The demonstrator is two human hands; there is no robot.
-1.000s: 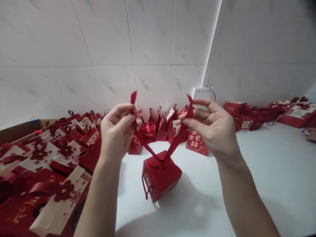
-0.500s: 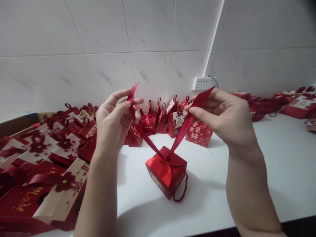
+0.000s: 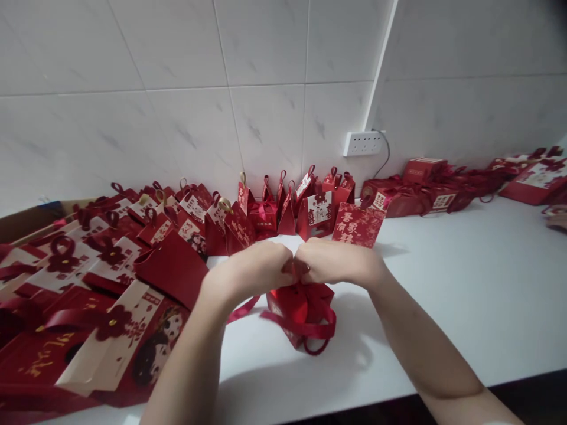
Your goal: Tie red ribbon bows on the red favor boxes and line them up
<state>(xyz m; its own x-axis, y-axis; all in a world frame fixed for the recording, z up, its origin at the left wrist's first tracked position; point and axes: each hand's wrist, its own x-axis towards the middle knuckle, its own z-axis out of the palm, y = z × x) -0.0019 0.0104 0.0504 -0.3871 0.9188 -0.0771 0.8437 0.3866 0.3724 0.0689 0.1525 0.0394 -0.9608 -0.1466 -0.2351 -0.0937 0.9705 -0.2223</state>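
Observation:
A small red gift box (image 3: 283,321) stands on the white table, directly below both hands. Its red ribbon (image 3: 295,324) comes up at the top; one loose end curls over the front and another trails out to the left. Over the lid, my left hand (image 3: 261,262) is closed with its fingers pinched on the ribbon. My right hand (image 3: 330,260) meets it from the other side, closed on the ribbon too. The fingertips and the crossing of the ribbon are mostly hidden behind the knuckles. A red cord loop (image 3: 316,348) hangs at the box's front.
Many red and white gift boxes (image 3: 101,342) crowd the left side. A row of red boxes (image 3: 319,215) lines the wall behind, with more red boxes (image 3: 425,171) at back right. A power strip (image 3: 364,143) is fixed to the tiled wall.
Both hands have come down from the raised, spread ribbon ends and moved together at the box's lid. The ribbon ends now hang loose over the front and left.

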